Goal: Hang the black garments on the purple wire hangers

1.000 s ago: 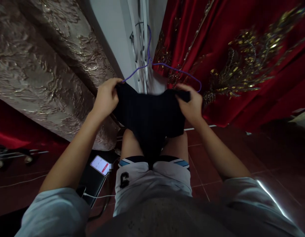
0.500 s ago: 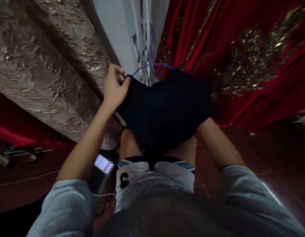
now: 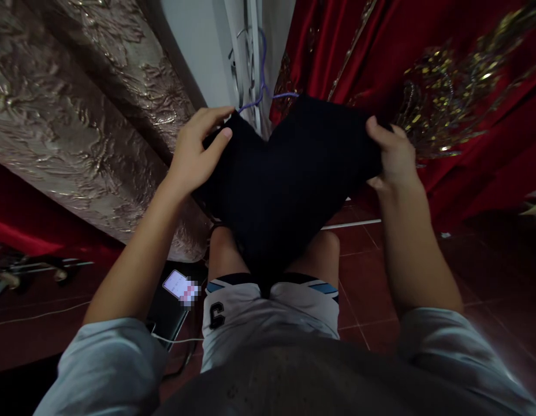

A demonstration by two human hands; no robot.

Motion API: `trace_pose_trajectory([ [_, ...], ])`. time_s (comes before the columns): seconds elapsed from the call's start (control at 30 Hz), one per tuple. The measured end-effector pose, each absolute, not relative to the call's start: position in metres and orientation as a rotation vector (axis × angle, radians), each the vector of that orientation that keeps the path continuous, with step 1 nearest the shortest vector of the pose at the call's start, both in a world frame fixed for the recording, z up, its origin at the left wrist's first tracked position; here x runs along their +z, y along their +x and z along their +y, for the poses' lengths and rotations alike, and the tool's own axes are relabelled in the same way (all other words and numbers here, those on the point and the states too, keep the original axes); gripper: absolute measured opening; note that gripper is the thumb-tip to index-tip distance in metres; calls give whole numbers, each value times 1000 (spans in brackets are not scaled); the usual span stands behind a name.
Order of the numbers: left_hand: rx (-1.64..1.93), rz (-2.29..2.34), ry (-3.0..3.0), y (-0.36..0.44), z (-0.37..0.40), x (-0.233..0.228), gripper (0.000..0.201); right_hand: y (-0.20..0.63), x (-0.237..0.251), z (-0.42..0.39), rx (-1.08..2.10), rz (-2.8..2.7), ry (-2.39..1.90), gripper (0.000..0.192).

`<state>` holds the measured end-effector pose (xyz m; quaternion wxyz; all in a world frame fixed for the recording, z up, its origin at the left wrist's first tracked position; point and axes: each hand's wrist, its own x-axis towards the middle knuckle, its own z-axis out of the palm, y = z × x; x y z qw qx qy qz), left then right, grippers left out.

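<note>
A black garment (image 3: 289, 185) hangs spread on a purple wire hanger (image 3: 261, 86) in front of my knees. My left hand (image 3: 196, 153) holds the garment's left shoulder, thumb on top and fingers partly extended. My right hand (image 3: 391, 153) grips the garment's right shoulder edge. Most of the hanger is hidden under the cloth; only its neck and hook show above, against a white door frame (image 3: 246, 58).
A red gown with gold embroidery (image 3: 445, 86) hangs at right, a beige brocade fabric (image 3: 77, 110) at left. A lit phone (image 3: 179, 286) with a white cable lies on a dark case on the red tiled floor (image 3: 467, 271). My white shorts (image 3: 268, 312) are below.
The garment has been pulled over the hanger's right arm, which showed bare a second ago. My right hand moved out from under the cloth to its right edge; my left hand loosened its fingers.
</note>
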<state>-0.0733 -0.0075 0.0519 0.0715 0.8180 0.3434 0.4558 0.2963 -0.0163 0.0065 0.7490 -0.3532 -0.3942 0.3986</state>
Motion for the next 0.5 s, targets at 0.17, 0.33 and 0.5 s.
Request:
trace_pose_trajectory([
  [0.17,1441,925,2326,-61,-39,59,46,283,13,-48,616,-927,-624,16],
  [0.33,1378,788,1719,-41,-100,65,31,225,-11,-134,340,-1479,-626,26],
  [0.5,1086,911,1432,-58,-160,68,17,199,-9,-157,528,-2450,-217,86],
])
